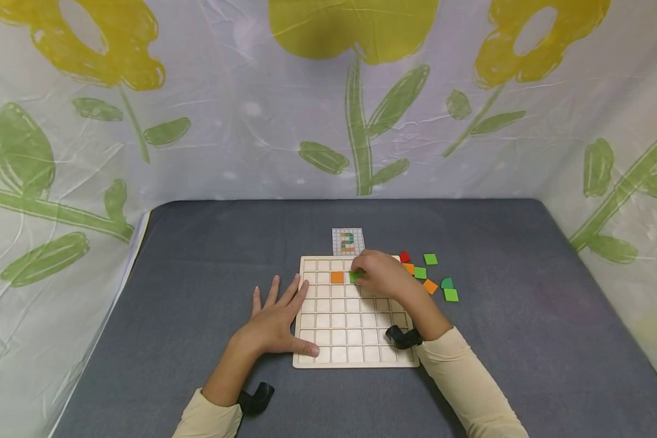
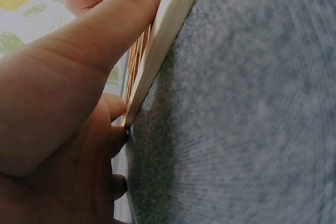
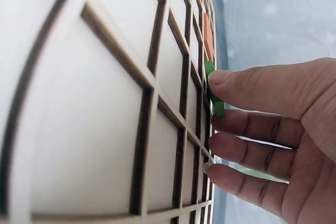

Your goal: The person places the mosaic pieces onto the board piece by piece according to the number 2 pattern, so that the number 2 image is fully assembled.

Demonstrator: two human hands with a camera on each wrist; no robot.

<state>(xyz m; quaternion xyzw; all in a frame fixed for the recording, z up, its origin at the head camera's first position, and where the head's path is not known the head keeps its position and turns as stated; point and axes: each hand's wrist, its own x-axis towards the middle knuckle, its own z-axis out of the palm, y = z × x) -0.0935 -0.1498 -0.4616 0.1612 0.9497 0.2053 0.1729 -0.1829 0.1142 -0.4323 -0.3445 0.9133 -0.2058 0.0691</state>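
A light wooden grid board [image 1: 331, 337] lies on the grey table in the head view. An orange square tile [image 1: 336, 277] sits in a cell near its far edge. My right hand [image 1: 382, 274] pinches a green square tile [image 1: 354, 277] over the grid, just right of the orange one. The right wrist view shows the thumb and a finger on this green tile [image 3: 209, 71], which stands tilted at the grid lines. With fingers spread, my left hand [image 1: 271, 328] rests at the board's left edge, its thumb on the near left corner.
Beyond the board lies a small printed card [image 1: 347, 234] with a coloured pattern on a grid. To the right are loose tiles: a red one [image 1: 405, 257], several green squares [image 1: 430, 260], orange ones [image 1: 430, 286] and a darker green piece [image 1: 447, 283]. A flower-patterned curtain [image 1: 224, 121] surrounds the table.
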